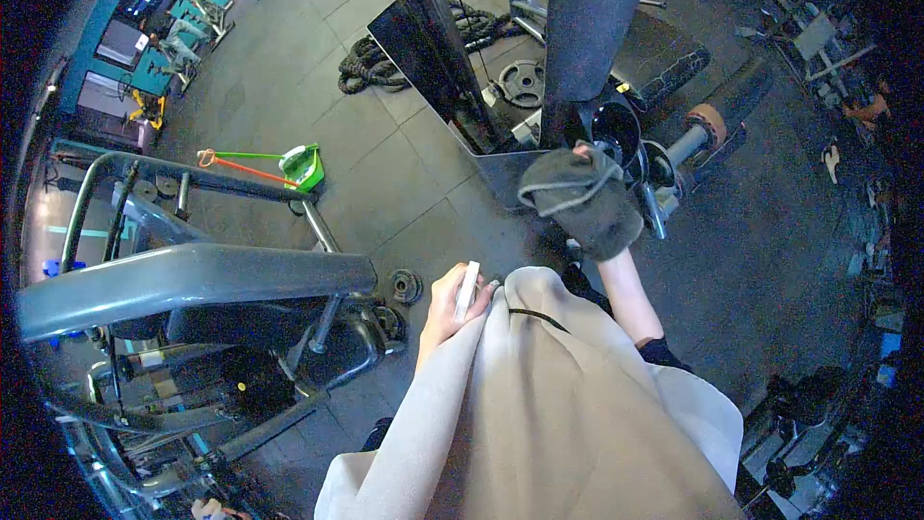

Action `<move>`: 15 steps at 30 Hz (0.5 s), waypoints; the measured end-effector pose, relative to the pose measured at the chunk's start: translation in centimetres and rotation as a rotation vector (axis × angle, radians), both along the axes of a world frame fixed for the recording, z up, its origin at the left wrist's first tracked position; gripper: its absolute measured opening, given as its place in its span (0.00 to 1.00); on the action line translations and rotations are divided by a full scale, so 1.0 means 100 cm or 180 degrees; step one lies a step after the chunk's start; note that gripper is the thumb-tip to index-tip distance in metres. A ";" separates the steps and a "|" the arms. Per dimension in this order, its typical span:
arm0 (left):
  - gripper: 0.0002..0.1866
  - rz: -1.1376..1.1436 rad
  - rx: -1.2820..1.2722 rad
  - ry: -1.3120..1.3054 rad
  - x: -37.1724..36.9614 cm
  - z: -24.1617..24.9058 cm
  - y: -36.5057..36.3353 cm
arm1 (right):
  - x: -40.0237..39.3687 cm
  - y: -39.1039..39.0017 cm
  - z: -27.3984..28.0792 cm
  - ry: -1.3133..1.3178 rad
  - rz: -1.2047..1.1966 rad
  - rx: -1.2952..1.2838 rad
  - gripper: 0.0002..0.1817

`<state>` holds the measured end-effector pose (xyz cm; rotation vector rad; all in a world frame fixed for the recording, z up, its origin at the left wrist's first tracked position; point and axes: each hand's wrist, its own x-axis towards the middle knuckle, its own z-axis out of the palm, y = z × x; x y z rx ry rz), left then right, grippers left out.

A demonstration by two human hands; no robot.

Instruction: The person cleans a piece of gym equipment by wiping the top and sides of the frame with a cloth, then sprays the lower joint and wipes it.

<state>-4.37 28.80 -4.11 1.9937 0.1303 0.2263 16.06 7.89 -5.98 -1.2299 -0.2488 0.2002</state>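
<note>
A grey cloth (582, 202) with a pale hem is draped over my right hand (582, 149), with only a bit of the fingers showing at its far edge. The cloth is up against the base of the machine's dark upright (592, 29), beside a round black pad (616, 125). My left hand (445, 310) is closed around a slim white object (467, 291), held close in front of my body; its kind does not show. A beige garment (587, 385) with a black cord covers my front and left arm.
To the left stands a grey-framed machine (202, 284), with small weight plates (405, 286) by it. A green dustpan (305, 167) and an orange-handled tool (245, 169) lie on the floor. Black rope (371, 67) and a plate (521, 83) are near the upright. Padded rollers (707, 123) stick out to the right.
</note>
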 end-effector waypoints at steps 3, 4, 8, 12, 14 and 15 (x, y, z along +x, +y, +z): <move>0.11 0.0015 0.0039 0.0062 0.002 -0.002 0.001 | -0.008 -0.010 -0.017 0.1557 -0.0055 0.2734 0.17; 0.11 -0.0022 0.0060 0.0067 0.003 -0.001 0.003 | -0.007 -0.012 -0.024 0.1513 0.0144 0.2706 0.17; 0.11 -0.0119 0.0087 -0.0108 0.007 -0.004 0.009 | 0.006 -0.006 -0.013 0.1286 0.0969 0.2611 0.16; 0.11 -0.0158 0.0111 -0.0088 0.008 -0.005 0.014 | 0.026 0.019 -0.024 0.0955 0.0937 0.1788 0.21; 0.11 -0.0207 0.0112 -0.0165 0.009 -0.001 0.013 | 0.039 0.029 -0.040 0.0001 0.0647 0.0768 0.24; 0.11 -0.0187 0.0141 -0.0160 0.009 0.001 0.012 | 0.046 0.038 -0.044 0.0593 0.1067 0.1878 0.25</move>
